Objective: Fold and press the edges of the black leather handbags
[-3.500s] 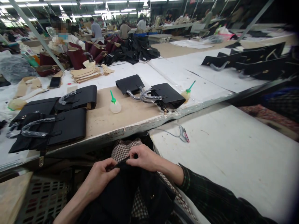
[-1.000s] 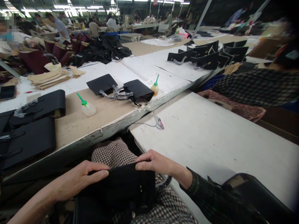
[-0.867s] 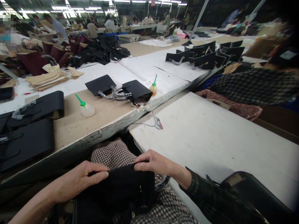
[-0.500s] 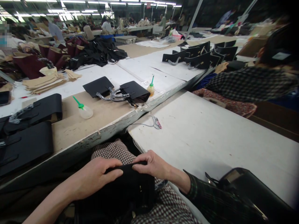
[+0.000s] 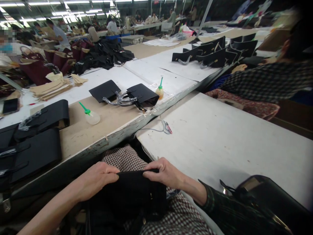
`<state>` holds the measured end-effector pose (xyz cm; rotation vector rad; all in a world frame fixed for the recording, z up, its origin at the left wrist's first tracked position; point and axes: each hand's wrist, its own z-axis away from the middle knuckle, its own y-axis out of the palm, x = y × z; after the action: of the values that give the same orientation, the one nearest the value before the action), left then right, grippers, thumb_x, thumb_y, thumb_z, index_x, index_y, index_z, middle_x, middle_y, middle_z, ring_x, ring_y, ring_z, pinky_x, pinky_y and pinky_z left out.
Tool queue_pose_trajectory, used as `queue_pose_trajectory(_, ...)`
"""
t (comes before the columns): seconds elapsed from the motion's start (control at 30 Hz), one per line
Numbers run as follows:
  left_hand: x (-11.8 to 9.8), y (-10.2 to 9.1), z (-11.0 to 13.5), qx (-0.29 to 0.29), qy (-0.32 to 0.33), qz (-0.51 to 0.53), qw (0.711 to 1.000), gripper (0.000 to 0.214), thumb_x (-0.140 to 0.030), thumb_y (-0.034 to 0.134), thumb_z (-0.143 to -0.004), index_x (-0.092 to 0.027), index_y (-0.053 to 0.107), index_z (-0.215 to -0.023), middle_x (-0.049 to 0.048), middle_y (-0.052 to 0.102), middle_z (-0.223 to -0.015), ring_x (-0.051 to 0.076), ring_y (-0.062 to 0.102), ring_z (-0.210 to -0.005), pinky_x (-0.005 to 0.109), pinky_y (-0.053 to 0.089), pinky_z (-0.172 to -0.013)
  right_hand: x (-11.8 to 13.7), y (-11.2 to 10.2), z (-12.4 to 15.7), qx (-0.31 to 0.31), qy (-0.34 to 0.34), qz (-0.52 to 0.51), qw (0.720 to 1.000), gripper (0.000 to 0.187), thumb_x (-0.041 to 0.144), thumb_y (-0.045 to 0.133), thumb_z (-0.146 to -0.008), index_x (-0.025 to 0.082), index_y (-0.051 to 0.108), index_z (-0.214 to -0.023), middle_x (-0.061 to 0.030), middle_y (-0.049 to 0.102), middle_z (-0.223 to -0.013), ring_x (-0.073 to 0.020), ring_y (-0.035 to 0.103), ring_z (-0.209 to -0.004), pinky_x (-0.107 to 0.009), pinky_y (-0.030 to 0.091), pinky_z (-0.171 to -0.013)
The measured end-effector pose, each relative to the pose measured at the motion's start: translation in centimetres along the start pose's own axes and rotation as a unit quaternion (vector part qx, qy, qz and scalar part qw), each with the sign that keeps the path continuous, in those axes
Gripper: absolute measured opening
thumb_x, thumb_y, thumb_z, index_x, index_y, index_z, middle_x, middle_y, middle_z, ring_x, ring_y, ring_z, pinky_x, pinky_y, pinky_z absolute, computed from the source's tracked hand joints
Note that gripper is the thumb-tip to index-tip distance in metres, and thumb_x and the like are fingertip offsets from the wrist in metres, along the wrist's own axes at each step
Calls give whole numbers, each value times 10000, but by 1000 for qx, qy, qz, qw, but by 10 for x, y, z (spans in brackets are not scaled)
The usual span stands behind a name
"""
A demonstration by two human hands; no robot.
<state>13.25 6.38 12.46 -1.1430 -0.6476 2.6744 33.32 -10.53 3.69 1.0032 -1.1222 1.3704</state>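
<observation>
A black handbag (image 5: 132, 195) rests on my lap over checked trousers. My left hand (image 5: 97, 181) grips its top edge from the left, fingers curled over the rim. My right hand (image 5: 163, 173) pinches the same top edge from the right, thumb and fingers closed on it. Both hands sit close together below the table edge. Another black bag (image 5: 266, 202) lies on the white table (image 5: 220, 140) by my right forearm.
The long bench (image 5: 107, 120) ahead carries black bags (image 5: 36, 143) at left, two more (image 5: 127, 94) in the middle, glue bottles with green nozzles (image 5: 90, 116), and thread snips (image 5: 167, 127). A person in a checked shirt (image 5: 264, 81) sits at right. Other workers are far behind.
My hands have slid closer together along the bag's top edge, and the left hand now curls more tightly over it. The view has shifted slightly.
</observation>
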Motion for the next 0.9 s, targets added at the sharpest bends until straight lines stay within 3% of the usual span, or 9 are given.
queue_pose_trajectory(0.13, 18, -6, 13, 31, -30, 96, 994, 314, -362, 510, -808, -168, 746, -884, 19, 717, -791, 232, 646, -775, 251, 481, -665, -5, -6, 1, -5, 18, -28, 999, 242, 340, 620, -857, 144, 762, -863, -3, 662, -708, -96, 524, -621, -176, 406, -553)
queue_pose_trajectory(0.23, 34, -5, 18, 18, -6, 130, 991, 362, -372, 510, -846, -178, 720, -1068, 25, 740, -913, 255, 670, -900, 276, 512, -760, -6, -12, 1, 16, 49, -67, 996, 266, 373, 629, -853, 144, 761, -879, -10, 681, -732, -100, 535, -612, -188, 418, -563)
queue_pose_trajectory(0.43, 40, -1, 16, -50, 44, -9, 998, 420, -425, 587, -857, -262, 648, -1240, 17, 725, -1136, 253, 657, -1026, 305, 482, -921, -2, -15, -5, 72, 60, -75, 993, 328, 426, 604, -868, 155, 746, -984, -25, 700, -830, -122, 571, -666, -217, 453, -627)
queue_pose_trajectory(0.53, 31, 3, 12, -79, 72, -59, 992, 374, -475, 543, -885, -275, 697, -1160, 15, 734, -1132, 249, 657, -1029, 289, 476, -916, -1, -16, -7, 96, 53, -47, 993, 346, 454, 579, -884, 157, 727, -983, -14, 673, -817, -115, 554, -672, -208, 442, -622)
queue_pose_trajectory(0.7, 18, 12, 4, -90, 120, -103, 983, 366, -436, 450, -933, -242, 757, -895, -8, 756, -848, 186, 666, -766, 224, 482, -713, 14, -23, -15, 170, 74, 21, 983, 370, 488, 557, -895, 141, 682, -871, 21, 571, -682, -87, 470, -579, -194, 379, -536)
queue_pose_trajectory(0.8, 17, 15, 1, -98, 131, -136, 977, 399, -426, 432, -942, -225, 744, -798, -12, 719, -728, 157, 630, -665, 207, 438, -618, 32, -17, -37, 235, 7, 151, 960, 367, 461, 537, -919, 137, 649, -788, 30, 520, -635, -86, 446, -568, -200, 346, -524)
queue_pose_trajectory(0.9, 21, 17, -1, -117, 118, -181, 969, 376, -419, 442, -941, -232, 745, -821, -5, 701, -699, 154, 615, -644, 215, 407, -604, 41, 1, -70, 285, -85, 243, 923, 274, 374, 551, -931, 138, 648, -832, 22, 550, -681, -96, 476, -613, -206, 362, -569)
